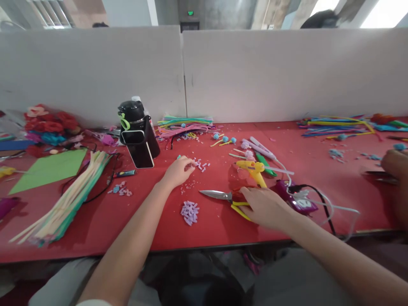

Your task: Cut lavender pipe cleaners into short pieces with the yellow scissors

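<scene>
My left hand (pixel 179 171) reaches over the table with its fingers curled and the tips close together. It is right beside a loose scatter of short lilac pieces (pixel 201 165); whether a small piece is between the fingertips is hidden. My right hand (pixel 264 206) is closed at the red and yellow handles of a pair of scissors (pixel 218 194). The blades are together and point left, low over the table. A denser pile of lilac cut pieces (pixel 190 212) lies between my forearms, near the front edge.
A yellow glue gun (pixel 253 168) lies just beyond my right hand, beside a purple power strip (pixel 298 197) with cables. Left stand a black bottle (pixel 132 111) and bundled pale pipe cleaners (pixel 72 195). Another person's hand (pixel 395 165) is at the far right. A white partition (pixel 111 72) rises behind.
</scene>
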The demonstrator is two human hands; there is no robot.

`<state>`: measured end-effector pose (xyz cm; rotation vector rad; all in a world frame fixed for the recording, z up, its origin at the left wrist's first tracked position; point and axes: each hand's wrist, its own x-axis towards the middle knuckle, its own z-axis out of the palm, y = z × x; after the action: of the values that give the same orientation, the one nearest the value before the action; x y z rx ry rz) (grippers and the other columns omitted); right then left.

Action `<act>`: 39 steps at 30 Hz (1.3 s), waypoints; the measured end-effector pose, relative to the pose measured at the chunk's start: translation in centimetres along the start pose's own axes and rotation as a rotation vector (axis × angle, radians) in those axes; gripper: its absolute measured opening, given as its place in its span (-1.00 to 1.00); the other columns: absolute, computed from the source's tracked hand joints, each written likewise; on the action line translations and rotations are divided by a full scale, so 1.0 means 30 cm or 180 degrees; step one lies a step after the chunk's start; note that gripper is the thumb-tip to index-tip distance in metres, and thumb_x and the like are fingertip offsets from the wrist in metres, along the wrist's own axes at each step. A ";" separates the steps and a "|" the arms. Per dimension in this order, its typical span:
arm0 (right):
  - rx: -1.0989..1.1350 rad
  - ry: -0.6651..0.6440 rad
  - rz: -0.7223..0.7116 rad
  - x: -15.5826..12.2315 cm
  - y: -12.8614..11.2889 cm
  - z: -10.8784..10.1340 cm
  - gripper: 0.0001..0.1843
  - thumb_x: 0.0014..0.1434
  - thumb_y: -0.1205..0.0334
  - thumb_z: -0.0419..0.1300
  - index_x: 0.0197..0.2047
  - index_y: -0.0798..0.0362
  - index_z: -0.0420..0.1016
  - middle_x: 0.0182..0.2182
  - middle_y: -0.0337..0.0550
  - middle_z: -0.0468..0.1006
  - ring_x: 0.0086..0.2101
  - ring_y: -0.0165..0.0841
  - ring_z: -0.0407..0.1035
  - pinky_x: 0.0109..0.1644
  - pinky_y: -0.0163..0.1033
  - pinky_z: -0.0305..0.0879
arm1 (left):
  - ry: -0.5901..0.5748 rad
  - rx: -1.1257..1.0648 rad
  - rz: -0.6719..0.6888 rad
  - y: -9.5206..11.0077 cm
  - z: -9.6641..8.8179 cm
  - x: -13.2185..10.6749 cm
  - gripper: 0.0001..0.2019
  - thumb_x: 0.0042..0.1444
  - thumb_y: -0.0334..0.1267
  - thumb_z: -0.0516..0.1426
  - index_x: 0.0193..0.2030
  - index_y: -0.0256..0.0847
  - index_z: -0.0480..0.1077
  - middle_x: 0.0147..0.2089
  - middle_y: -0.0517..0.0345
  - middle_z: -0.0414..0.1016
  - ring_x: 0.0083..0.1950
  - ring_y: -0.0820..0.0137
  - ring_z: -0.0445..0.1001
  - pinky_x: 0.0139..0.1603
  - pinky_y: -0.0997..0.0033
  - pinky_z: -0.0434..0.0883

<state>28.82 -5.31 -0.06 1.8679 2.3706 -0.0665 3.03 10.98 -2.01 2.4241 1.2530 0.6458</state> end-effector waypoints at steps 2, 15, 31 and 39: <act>0.0163 0.0185 0.0036 -0.010 0.018 0.016 -0.74 0.28 0.08 0.05 -0.20 0.10 0.39 -0.29 0.02 0.63 -0.22 -0.09 0.54 -0.22 -0.14 0.29 | -0.0131 0.0196 0.0083 0.013 0.006 0.027 -0.85 0.20 -0.31 0.13 -0.18 -0.16 0.53 -0.12 0.06 0.47 -0.14 0.31 0.47 -0.05 0.26 0.40; 0.0506 0.0400 0.0044 -0.062 0.030 0.082 -0.75 0.29 0.08 0.09 -0.08 0.06 0.39 -0.28 -0.03 0.62 -0.26 -0.14 0.55 -0.21 -0.16 0.31 | -0.0405 0.0993 0.0370 0.024 0.036 0.097 -0.83 0.25 -0.30 0.11 -0.12 -0.09 0.54 -0.04 0.04 0.45 0.01 0.21 0.40 0.10 0.16 0.29; 0.1152 0.0098 0.0292 -0.048 0.075 0.087 -0.71 0.10 0.28 0.15 -0.07 0.00 0.47 -0.19 -0.05 0.63 -0.21 -0.16 0.54 -0.26 -0.23 0.30 | -0.0289 0.0398 0.0171 0.025 0.015 0.047 -0.92 0.27 -0.35 0.09 -0.23 -0.22 0.42 -0.06 0.02 0.44 -0.02 0.24 0.41 0.09 0.15 0.33; 0.1364 0.0254 0.0526 -0.009 0.067 0.079 -0.70 0.10 0.00 0.17 -0.17 0.01 0.38 -0.27 -0.03 0.62 -0.28 -0.15 0.53 -0.31 -0.20 0.29 | -0.0225 -0.0043 0.0159 -0.008 0.009 0.011 -0.88 0.26 -0.31 0.09 -0.11 -0.18 0.41 -0.07 0.06 0.46 -0.06 0.29 0.45 0.04 0.21 0.37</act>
<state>30.98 -5.35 -2.30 2.2813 2.3851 -0.5325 3.17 11.36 -2.26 2.4518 1.1602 0.5750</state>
